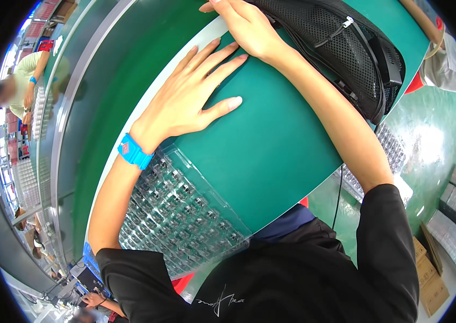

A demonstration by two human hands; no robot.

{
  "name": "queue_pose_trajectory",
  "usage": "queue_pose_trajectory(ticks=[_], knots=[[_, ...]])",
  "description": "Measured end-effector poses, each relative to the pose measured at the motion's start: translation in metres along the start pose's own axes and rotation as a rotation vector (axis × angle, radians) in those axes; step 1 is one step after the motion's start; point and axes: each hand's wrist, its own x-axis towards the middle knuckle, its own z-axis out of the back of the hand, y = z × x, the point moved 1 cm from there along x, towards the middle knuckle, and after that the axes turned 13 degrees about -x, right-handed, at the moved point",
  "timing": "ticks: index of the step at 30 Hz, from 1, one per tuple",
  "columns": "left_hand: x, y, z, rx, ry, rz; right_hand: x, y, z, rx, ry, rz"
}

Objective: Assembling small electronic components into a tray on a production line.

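Note:
My left hand (187,97) lies with its fingers spread over the green tabletop (276,145), close to its pale far edge, and holds nothing. A blue band circles that wrist. Beneath and beside the left forearm is a clear plastic tray (185,215) with many small dark and metallic pieces in rows. My right hand (247,27) reaches up to the picture's top edge, fingers stretched out and partly cut off, with nothing seen in it. Beside the right hand and forearm sits a black mesh bag (341,48) with a zip, partly hidden by the arm.
A dark cable (339,199) hangs below the table's right edge. More clear trays (392,148) stand lower on the right, with cardboard boxes (431,285) beyond. A metal rail (80,70) runs past the table's far side. Other people are at left, lower left and upper right.

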Motion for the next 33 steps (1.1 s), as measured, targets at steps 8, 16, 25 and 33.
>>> queue_pose_trajectory(ticks=[8, 16, 25, 33], knots=[[0.000, -0.003, 0.006, -0.013, 0.011, 0.008, -0.003, 0.003, 0.000, 0.041, -0.004, -0.003], [0.005, 0.002, 0.003, -0.058, -0.051, -0.033, -0.002, 0.000, 0.004, 0.019, 0.009, -0.007], [-0.014, -0.007, 0.060, -0.116, -0.106, 0.046, 0.002, -0.001, -0.004, 0.042, 0.000, -0.022], [-0.111, -0.042, 0.106, -0.037, -0.421, 0.195, 0.010, -0.034, -0.014, 0.072, -0.016, 0.004]])
